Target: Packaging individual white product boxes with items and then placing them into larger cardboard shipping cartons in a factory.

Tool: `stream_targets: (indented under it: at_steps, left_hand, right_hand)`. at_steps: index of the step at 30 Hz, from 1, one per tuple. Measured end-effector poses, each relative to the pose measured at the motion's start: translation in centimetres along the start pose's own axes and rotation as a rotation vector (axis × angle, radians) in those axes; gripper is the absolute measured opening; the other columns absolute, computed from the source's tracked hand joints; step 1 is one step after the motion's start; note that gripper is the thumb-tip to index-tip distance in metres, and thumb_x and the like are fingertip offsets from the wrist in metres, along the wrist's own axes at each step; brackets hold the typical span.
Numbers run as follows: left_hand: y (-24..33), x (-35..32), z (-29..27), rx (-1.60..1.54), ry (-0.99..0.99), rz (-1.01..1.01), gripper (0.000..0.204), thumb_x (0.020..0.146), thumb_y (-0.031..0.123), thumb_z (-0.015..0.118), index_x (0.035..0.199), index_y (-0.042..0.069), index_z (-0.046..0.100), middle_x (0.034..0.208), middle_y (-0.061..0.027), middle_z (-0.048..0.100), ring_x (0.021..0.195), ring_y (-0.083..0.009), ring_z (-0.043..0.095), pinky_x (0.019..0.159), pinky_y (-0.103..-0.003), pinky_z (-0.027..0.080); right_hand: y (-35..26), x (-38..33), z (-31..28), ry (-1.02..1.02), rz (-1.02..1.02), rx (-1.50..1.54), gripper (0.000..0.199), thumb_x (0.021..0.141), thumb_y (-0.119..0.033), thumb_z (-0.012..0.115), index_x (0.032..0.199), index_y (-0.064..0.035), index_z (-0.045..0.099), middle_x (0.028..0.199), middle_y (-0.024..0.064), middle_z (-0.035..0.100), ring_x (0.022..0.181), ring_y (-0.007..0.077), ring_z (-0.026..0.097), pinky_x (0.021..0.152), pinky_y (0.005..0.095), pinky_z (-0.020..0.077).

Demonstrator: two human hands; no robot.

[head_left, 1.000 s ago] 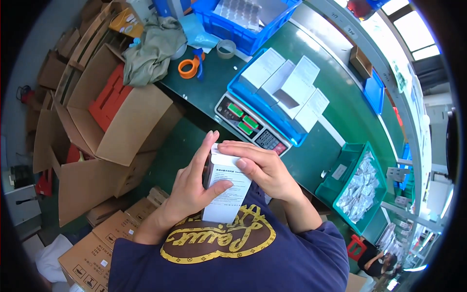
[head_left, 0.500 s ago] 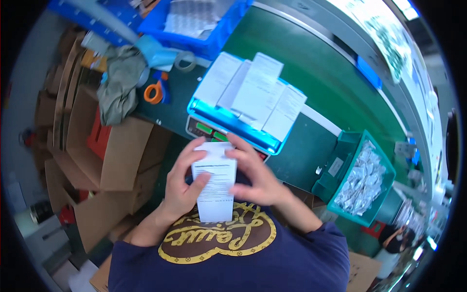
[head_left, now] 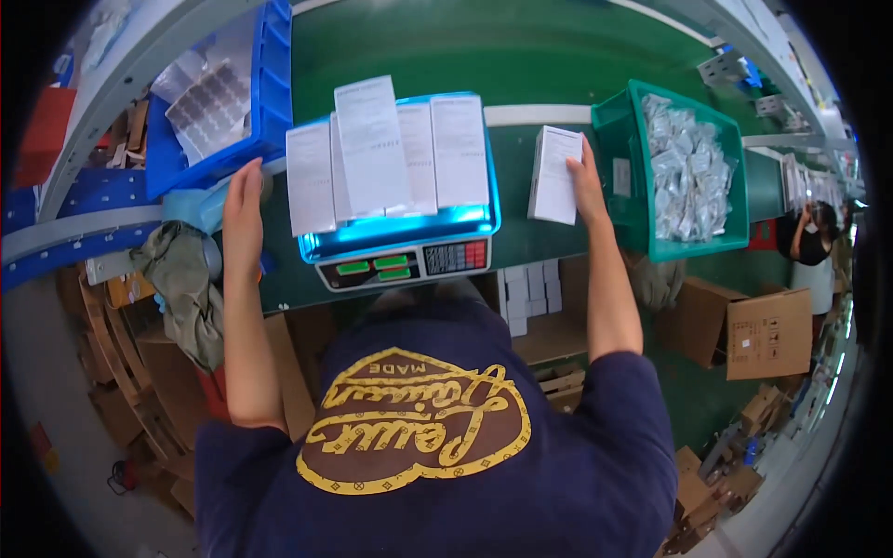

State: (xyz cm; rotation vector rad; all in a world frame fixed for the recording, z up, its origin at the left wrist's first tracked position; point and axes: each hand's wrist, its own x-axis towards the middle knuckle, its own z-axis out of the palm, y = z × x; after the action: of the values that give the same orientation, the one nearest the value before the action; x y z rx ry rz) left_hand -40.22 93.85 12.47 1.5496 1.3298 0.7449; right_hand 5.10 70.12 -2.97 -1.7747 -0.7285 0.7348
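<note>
My right hand (head_left: 586, 184) grips the right edge of a narrow white printed box (head_left: 556, 175) at the table, between the scale and the green bin. My left hand (head_left: 244, 206) is stretched out at the scale's left, fingers straight and nothing visible in them. Between my hands stands a digital weighing scale (head_left: 402, 270) with a shiny blue platform and green displays. Several white boxes (head_left: 459, 153) lie side by side on the platform, and one more box (head_left: 372, 139) rests across the top of them.
At the right a green bin (head_left: 619, 223) holds small silvery packets (head_left: 688, 172). A blue bin (head_left: 270, 84) with sheets sits far left, near a grey-green cloth (head_left: 181, 279). White boxes (head_left: 530, 293) fill a carton below the table edge. A person (head_left: 817, 237) is at the far right.
Both hands held a white box before my chest. Now my right hand has it at the table, right of the scale, and my left hand has moved off to the left. The view has turned.
</note>
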Motion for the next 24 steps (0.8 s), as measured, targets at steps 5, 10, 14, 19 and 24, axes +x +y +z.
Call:
stream_targets:
  at_steps: [5,10,14,19,24]
  left_hand:
    - [-2.6,3.6,-0.5,0.232,-0.086,0.14,0.044,0.101,0.037,0.046,0.126,0.003,0.058,0.124,-0.0143,0.06,0.116,-0.0227,0.054,0.102,-0.031,0.037]
    - [-0.8,4.1,6.8,0.894,-0.239,0.465,0.056,0.099,0.047,0.038,0.122,0.0,0.059,0.118,-0.0258,0.058,0.105,-0.0357,0.054,0.1,-0.048,0.036]
    - [-1.4,-0.8,7.2,-0.157,-0.221,0.254,0.055,0.093,0.035,0.059,0.135,0.001,0.045,0.133,-0.018,0.05,0.122,-0.0295,0.048,0.106,-0.042,0.034]
    - [-1.8,-3.5,-4.8,-0.393,-0.109,0.104,0.065,0.09,0.021,0.065,0.143,0.002,0.031,0.133,-0.0131,0.05,0.12,-0.0223,0.052,0.102,-0.035,0.041]
    - [-8.8,4.5,-5.0,-0.278,-0.228,-0.108,0.06,0.093,0.028,0.063,0.142,0.005,0.036,0.129,-0.0122,0.053,0.116,-0.0205,0.053,0.099,-0.032,0.04]
  right_hand:
    - [-0.3,-1.7,2.0,0.31,-0.064,-0.635,0.047,0.096,-0.027,0.054,0.137,-0.006,0.047,0.129,0.0213,0.057,0.114,0.0333,0.058,0.098,0.0389,0.0439]
    - [-16.6,-5.3,18.2,0.026,-0.338,-0.374,0.039,0.099,-0.026,0.048,0.131,-0.004,0.055,0.115,0.0216,0.065,0.106,0.0311,0.064,0.09,0.0359,0.0488]
    - [-21.6,-10.0,24.6,-0.04,-0.412,-0.008,0.038,0.1,-0.021,0.046,0.133,-0.0044,0.054,0.122,0.0219,0.062,0.118,0.0327,0.058,0.101,0.0352,0.0415]
    - [-21.3,-9.5,20.4,0.106,-0.546,-0.371,0.041,0.089,-0.018,0.064,0.125,0.0004,0.057,0.127,0.0191,0.057,0.118,0.0339,0.055,0.104,0.0406,0.0392]
    - [-12.4,-4.2,15.5,-0.112,0.081,-0.535,0.077,0.085,-0.047,0.067,0.141,-0.002,0.038,0.125,0.0241,0.056,0.111,0.0367,0.059,0.094,0.041,0.0468]
